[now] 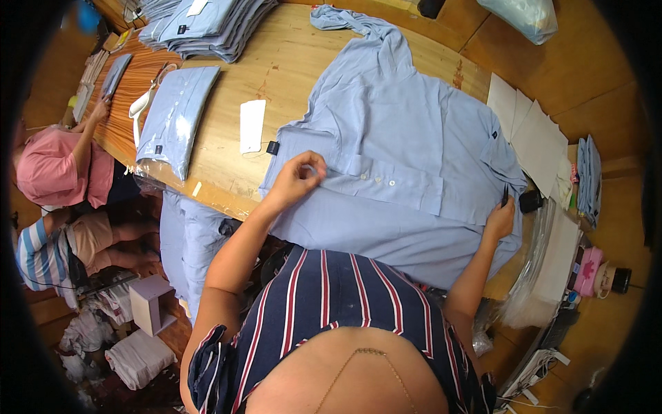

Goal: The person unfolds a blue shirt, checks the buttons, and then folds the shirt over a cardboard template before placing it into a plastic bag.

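Note:
A light blue button-up shirt [407,131] lies spread on the wooden table, its sleeve reaching toward the far side and its lower part draping over the near edge. My left hand [298,178] is closed with curled fingers at the shirt's buttoned front, pinching the cloth near the collar end. A small black label [272,148] and a white card tag [253,126] lie just beyond it. In my right hand [500,219], at the shirt's right end, is a slim dark pointed tool [505,195], perhaps thread snips; its exact kind is unclear.
A bagged folded shirt [178,114] and a tall stack of folded shirts [207,27] occupy the table's left. White paper sheets [527,131] and clear plastic bags [534,255] lie at the right. Two people work at the left, one in a pink top [65,165].

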### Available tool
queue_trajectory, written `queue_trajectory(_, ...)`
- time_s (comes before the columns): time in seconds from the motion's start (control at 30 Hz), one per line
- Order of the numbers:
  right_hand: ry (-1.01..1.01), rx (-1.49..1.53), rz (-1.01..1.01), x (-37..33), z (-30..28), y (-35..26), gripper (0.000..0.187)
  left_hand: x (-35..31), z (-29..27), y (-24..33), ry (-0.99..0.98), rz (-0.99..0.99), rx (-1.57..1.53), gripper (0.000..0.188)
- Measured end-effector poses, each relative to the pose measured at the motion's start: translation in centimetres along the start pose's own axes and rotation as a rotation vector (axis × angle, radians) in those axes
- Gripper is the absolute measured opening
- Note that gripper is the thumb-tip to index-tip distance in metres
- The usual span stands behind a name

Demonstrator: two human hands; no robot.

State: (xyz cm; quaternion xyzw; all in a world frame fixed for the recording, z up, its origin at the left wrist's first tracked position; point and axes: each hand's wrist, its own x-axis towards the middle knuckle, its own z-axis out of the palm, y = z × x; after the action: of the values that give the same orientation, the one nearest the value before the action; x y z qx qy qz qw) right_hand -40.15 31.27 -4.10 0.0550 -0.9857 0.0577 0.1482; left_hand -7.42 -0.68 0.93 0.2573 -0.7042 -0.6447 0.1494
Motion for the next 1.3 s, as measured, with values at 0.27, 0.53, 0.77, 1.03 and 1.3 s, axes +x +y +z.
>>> queue_trajectory(0.27, 0.026, 0.017, -0.011, 0.2, 0.3, 0.1, 0.029, 0.3, 2.2, -0.8, 0.209, -0.124, 0.666, 0.045)
queue_trajectory(0.53, 0.107, 0.085, 0.098, 0.4, -0.6, 2.9, 0.032, 2.5, 0.7, -2.5, 0.569, 0.203, 1.040, 0.036)
queue_trajectory(0.77, 0.105, -0.130, 0.398, -1.7, -2.9, 13.0, 0.036, 5.5, -7.2, -6.1, 0.602, 0.104, 1.337, 0.034)
queue_trajectory(1.03, 0.174, 0.007, -0.366, -6.1, -4.0, 5.5, 0.047, 7.0, -7.4, -3.1, 0.324, 0.160, 1.247, 0.032)
queue_trajectory(1.3, -0.569, 0.160, -0.122, -8.6, -8.5, 6.3, 0.047, 7.8, -13.5, -4.4, 0.453, 0.036, 1.293, 0.029)
